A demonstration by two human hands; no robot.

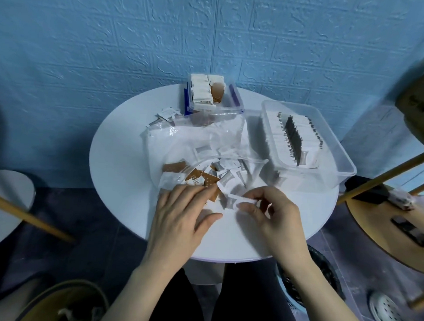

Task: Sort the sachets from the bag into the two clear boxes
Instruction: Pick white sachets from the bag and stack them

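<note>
table: round white table [124, 157] against a blue embossed wall [114, 37].
bag: clear plastic bag [195, 138] lies open across the middle of the table, mouth toward the person, loose sachets spilling from it.
loose sachets: brown and white sachets [200, 179] heaped at the bag's mouth, just beyond both hands; a few more white ones [165, 114] lie at the bag's far left corner.
left hand: left hand [180, 214] lies palm down on the heap, fingers straight and close together, fingertips on a brown sachet; thumb out to the side.
right hand: right hand [274, 213] pinches a white sachet [238, 200] between thumb and curled fingers, just above the tabletop.
small box: small clear box [237, 98] at the far edge, packed with upright white sachets and what looks like one brown.
large box: large clear box [336, 140] at the right, holding a row of upright white sachets with dark print.
</note>
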